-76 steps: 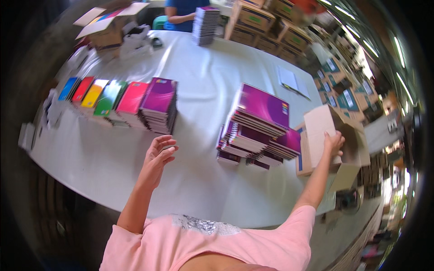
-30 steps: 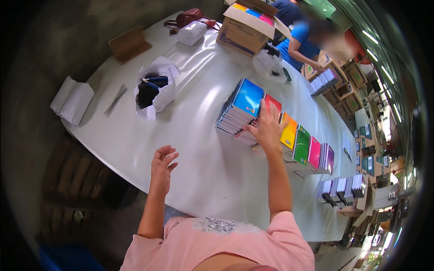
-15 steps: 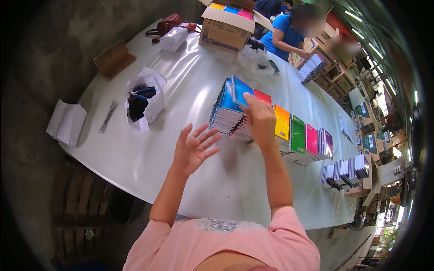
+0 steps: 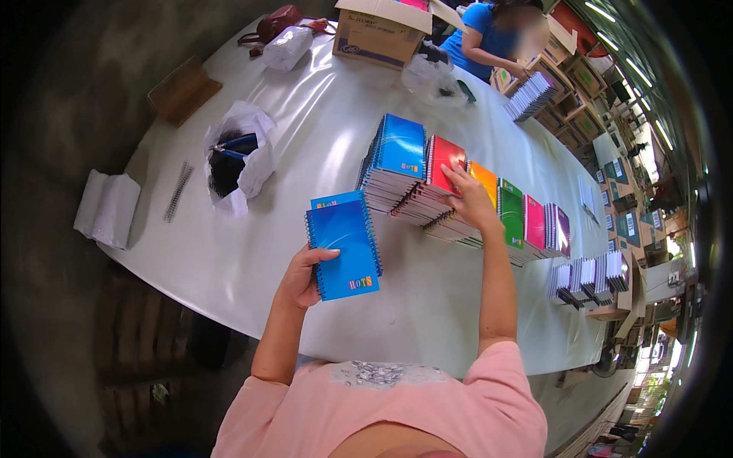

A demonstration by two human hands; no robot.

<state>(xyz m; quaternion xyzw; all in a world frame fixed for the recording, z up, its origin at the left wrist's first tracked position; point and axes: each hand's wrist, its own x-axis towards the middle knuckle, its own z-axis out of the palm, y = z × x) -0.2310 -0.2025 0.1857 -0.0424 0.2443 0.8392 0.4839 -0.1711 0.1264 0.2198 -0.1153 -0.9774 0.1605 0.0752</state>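
Observation:
Two blue spiral notebooks, one lapped over the other, are gripped in my left hand, its thumb across the upper cover. My right hand reaches over to the stack of red notebooks, fingers apart and touching the top one. Left of that stands a stack of blue notebooks. To its right run stacks of orange notebooks, green notebooks, pink notebooks and purple notebooks. My right forearm partly covers the nearer sides of the middle stacks.
A plastic bag with dark contents and blue-handled pliers lies left on the white table, beside a loose wire coil. Farther off are a cardboard box and a person in blue handling notebooks. More notebooks sit at right.
My left hand, empty before, now holds two blue notebooks. My right hand has left the blue stack, without the notebook it carried, and moved right onto the red one.

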